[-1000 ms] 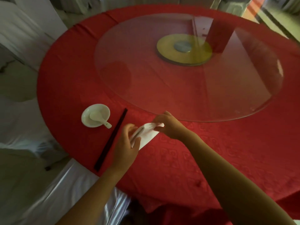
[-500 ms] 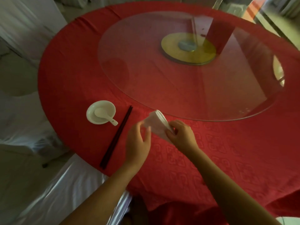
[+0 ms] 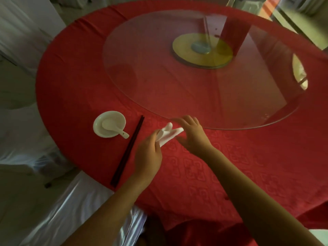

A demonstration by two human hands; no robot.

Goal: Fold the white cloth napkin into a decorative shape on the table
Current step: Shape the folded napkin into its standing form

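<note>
A small white cloth napkin [image 3: 167, 134], folded into a narrow shape with two upright points, sits just above the red tablecloth [image 3: 230, 166] near the table's front. My left hand [image 3: 149, 157] pinches its lower left end between thumb and fingers. My right hand [image 3: 192, 134] is just to its right, fingers spread and blurred, with the fingertips near the napkin's right tip; whether they touch it I cannot tell.
A white bowl [image 3: 99, 128] holding a white spoon [image 3: 113, 127] stands to the left. Dark chopsticks [image 3: 127, 151] lie between bowl and napkin. A round glass turntable [image 3: 159, 68] on a yellow base [image 3: 202, 52] fills the table's middle. Chairs covered in shiny white cloth [image 3: 74, 206] stand at the near left.
The napkin has turned from a cone-like roll into a flatter shape with two points. My right hand let go of it and opened, moving up and right. My left hand keeps its pinch.
</note>
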